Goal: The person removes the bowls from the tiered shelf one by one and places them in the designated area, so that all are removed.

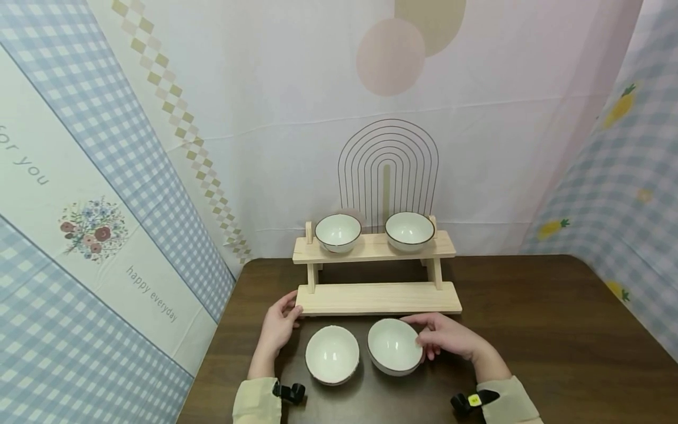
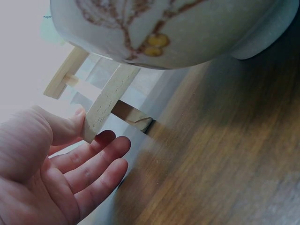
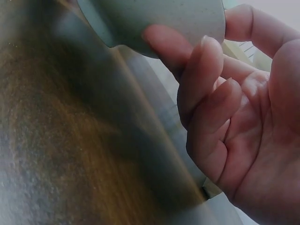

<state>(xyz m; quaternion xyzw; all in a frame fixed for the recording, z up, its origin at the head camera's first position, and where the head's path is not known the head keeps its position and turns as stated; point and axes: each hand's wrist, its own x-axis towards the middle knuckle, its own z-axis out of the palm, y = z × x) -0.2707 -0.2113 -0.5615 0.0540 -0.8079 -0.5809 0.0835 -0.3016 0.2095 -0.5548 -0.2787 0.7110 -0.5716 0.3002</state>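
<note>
Right hand (image 1: 450, 337) grips near right bowl (image 1: 393, 346) off-centre: tilt, slip risk. Left hand (image 1: 277, 325) pinches wooden stand (image 1: 378, 298) at left; tug could topple 2 far bowls (image 1: 338, 229).

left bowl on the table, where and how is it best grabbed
Grip the left bowl by its rim, probably from its left: it stands upright, mouth open, so the edge can be pinched inside and out. On its right, the other bowl is close, leaving little room.

The right wrist view's top edge cuts off the upper part of the held bowl (image 3: 157, 14).
</note>
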